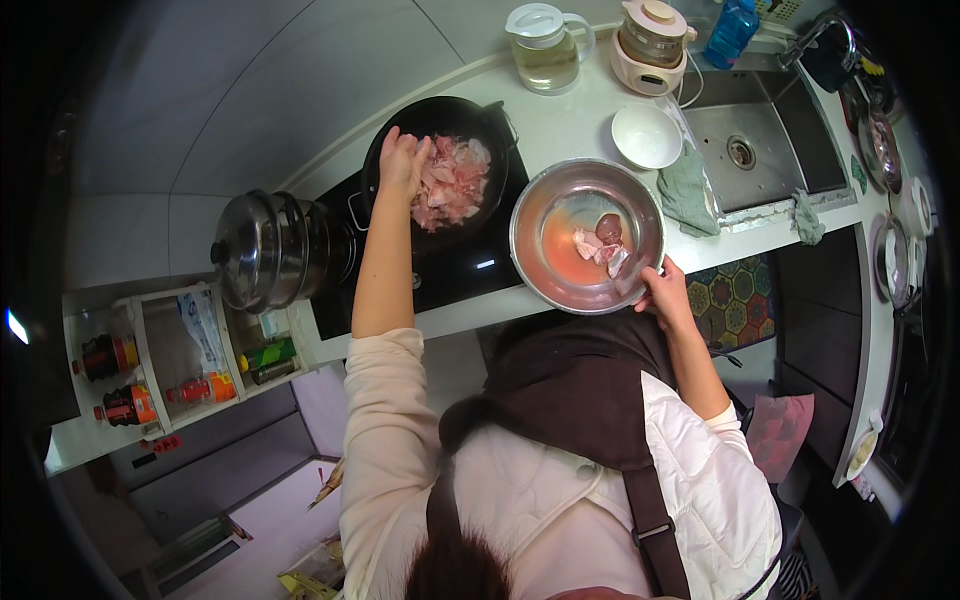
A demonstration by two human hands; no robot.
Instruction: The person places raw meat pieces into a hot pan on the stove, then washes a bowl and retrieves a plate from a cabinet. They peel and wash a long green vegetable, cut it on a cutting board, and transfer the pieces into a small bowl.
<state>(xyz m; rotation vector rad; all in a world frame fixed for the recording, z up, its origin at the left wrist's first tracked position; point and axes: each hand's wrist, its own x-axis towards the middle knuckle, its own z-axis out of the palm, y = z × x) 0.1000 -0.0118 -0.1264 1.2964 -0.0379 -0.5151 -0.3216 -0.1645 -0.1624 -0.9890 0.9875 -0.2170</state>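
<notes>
My left hand [405,161] is over the left side of a black wok [450,112], beside a heap of raw, pale pink meat pieces [454,184]. Its fingers look apart, and I see nothing held in them. With my right hand [666,294] I grip the lower right rim of a stainless steel basin [536,259]. Reddish liquid covers part of the basin's bottom. A few raw meat pieces [598,246] lie in it, along with a dark red, rounded piece [609,227]. The basin overlaps the counter's front edge.
The wok stands on a black cooktop [442,277], right of a lidded steel steamer pot [266,247]. A white bowl [646,136], green cloth [686,191] and sink [750,142] are to the right. Behind stand a glass pitcher [545,60] and an electric kettle [651,56]. Bottles [120,356] fill a rack.
</notes>
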